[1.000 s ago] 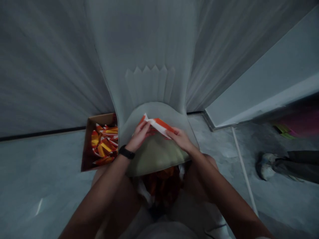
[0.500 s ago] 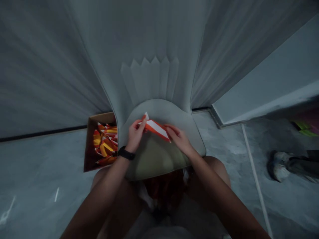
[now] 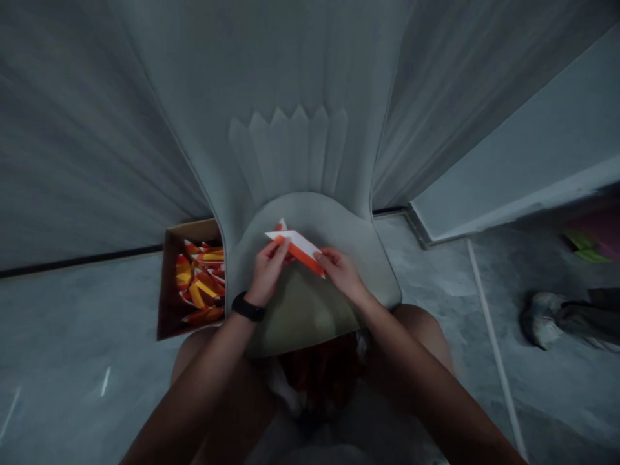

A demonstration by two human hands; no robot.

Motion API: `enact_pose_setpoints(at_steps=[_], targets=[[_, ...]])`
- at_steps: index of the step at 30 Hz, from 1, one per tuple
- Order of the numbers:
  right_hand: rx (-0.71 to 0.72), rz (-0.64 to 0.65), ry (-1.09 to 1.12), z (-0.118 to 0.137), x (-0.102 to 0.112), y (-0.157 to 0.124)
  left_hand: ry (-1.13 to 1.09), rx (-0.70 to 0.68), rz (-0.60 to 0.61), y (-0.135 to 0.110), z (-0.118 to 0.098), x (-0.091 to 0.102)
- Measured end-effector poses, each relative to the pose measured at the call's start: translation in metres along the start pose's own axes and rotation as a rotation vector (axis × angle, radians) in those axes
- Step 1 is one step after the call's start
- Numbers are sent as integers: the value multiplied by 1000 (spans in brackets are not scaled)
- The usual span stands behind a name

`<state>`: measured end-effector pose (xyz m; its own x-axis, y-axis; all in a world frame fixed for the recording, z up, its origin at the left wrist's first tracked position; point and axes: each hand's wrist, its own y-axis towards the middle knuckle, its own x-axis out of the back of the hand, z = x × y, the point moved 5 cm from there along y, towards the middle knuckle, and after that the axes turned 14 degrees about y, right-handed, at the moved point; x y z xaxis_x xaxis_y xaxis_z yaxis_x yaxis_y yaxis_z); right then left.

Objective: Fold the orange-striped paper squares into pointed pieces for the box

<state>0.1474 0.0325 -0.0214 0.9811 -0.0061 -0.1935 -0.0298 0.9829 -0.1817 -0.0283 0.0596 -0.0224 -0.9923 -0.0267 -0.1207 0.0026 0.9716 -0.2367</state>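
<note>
A folded strip of orange-red and white paper (image 3: 303, 247) is stretched between my two hands, above the seat of a pale chair (image 3: 310, 213). My left hand (image 3: 270, 268), with a black band on the wrist, pinches its left end, where pointed white tips stick out. At the lower right end, the thumb and fingers of my right hand (image 3: 339, 268) are closed on the paper. The fingers behind the strip are partly hidden.
Left of the chair, a cardboard box (image 3: 167, 284) on the floor holds several folded red, orange and yellow pieces (image 3: 206, 284). Dark reddish things (image 3: 324, 368) lie in shadow below the seat. A person's shoe (image 3: 542, 320) is at the right, beyond a pale floor line.
The strip has turned in my hands, so more of its orange side faces me and a white point shows at its left end. My right hand has shifted slightly left.
</note>
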Motion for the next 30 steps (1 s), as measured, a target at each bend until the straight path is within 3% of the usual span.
enact_pose_setpoints(at_steps=[9, 17, 26, 30], targets=[[-10, 61, 21, -2, -11, -3, -131, 8, -36, -3, -2, 4], [-2, -34, 63, 3, -8, -9, -28, -16, -30, -7, -4, 1], [-95, 52, 127, -3, -14, -7, 13, -60, -110, -4, -5, 7], [-33, -20, 92, 4, -8, -6, 66, -33, -24, -7, -1, -1]])
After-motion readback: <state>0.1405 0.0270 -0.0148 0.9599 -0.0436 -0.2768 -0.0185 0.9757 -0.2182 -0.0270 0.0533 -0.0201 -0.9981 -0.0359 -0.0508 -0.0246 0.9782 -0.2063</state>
